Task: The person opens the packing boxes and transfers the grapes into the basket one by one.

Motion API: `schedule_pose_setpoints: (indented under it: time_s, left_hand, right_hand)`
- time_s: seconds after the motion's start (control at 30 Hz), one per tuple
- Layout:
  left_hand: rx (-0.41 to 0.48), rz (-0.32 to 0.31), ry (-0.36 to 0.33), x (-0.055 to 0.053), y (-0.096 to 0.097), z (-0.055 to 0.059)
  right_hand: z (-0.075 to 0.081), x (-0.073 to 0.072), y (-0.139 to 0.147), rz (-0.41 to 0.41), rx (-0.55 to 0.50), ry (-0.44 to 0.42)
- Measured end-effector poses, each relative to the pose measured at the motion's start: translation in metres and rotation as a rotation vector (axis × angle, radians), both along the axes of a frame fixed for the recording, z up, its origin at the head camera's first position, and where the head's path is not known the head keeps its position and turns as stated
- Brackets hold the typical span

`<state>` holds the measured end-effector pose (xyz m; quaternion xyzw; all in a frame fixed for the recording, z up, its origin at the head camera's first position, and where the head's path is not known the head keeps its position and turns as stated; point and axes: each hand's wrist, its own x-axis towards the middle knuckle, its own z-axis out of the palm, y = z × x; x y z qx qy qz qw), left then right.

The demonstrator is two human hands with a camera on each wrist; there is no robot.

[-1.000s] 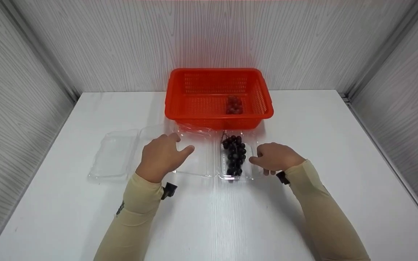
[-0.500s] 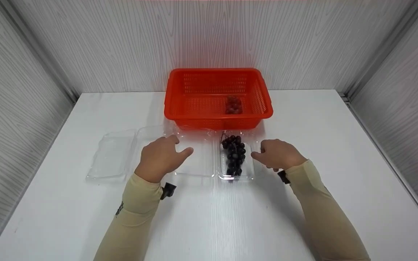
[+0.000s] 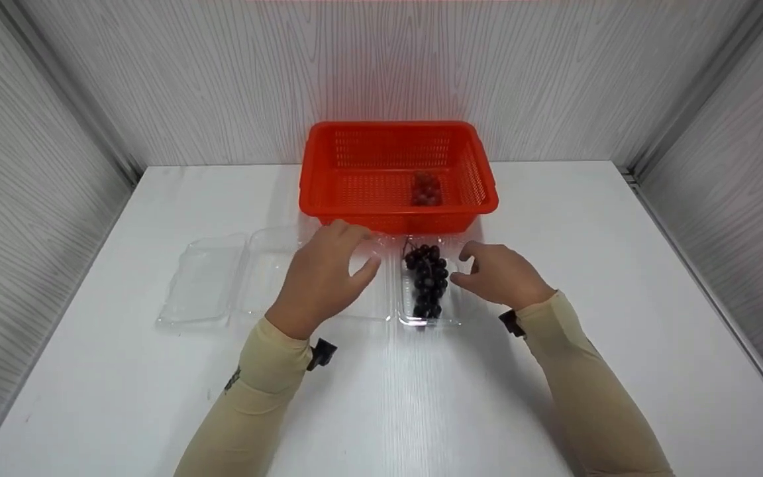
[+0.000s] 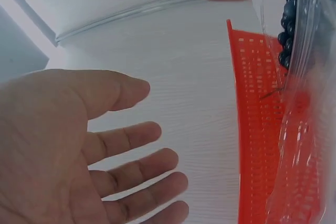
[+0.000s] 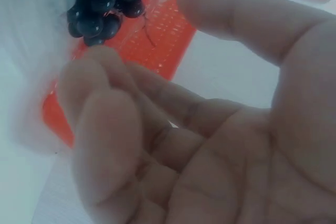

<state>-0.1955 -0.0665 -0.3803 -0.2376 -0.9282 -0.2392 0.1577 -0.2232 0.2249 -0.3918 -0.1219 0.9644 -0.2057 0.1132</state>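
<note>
A bunch of dark grapes [image 3: 428, 281] lies in the right half of an opened clear plastic clamshell [image 3: 411, 322]. Over the clamshell's left half is my left hand [image 3: 325, 278]; in the left wrist view its fingers [image 4: 142, 166] are spread and hold nothing. My right hand [image 3: 504, 275] is at the right side of the grapes, thumb and fingers apart. The right wrist view shows its fingers [image 5: 107, 140] loosely bent and nothing held, with the grapes [image 5: 102, 3] just beyond. Whether it touches the clear plastic I cannot tell.
A red plastic basket [image 3: 395, 218] stands behind the clamshell, with a bunch of red grapes [image 3: 426, 190] inside. Further left, more open clear packaging [image 3: 206, 281] lies on the white table [image 3: 381, 397]. Pale wood-grain panels [image 3: 381, 66] enclose the back and sides.
My left hand has moved right and toward the basket, over the clamshell's left half. The right hand's thumb and fingers have spread apart, and it has shifted slightly left toward the dark grapes.
</note>
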Motion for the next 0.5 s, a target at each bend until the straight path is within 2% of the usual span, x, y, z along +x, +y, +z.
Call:
schedule_pose_setpoints:
  time_s: [0.1,0.23,0.37,0.5]
  left_hand:
    - [-0.043,-0.072,0.012,0.0,0.008,-0.004]
    - [-0.102,-0.091,-0.06,0.001,0.015,-0.009]
    - [-0.115,-0.116,-0.136,0.0,0.022,-0.015]
    - [-0.141,-0.146,-0.186,0.0,0.031,-0.022]
  right_hand:
    - [0.002,0.0,-0.006,0.001,-0.026,0.022]
    - [0.003,0.0,-0.013,0.016,-0.031,0.049]
    - [0.001,0.001,-0.019,0.053,-0.011,0.048]
    - [-0.004,0.003,-0.023,0.133,0.043,0.046]
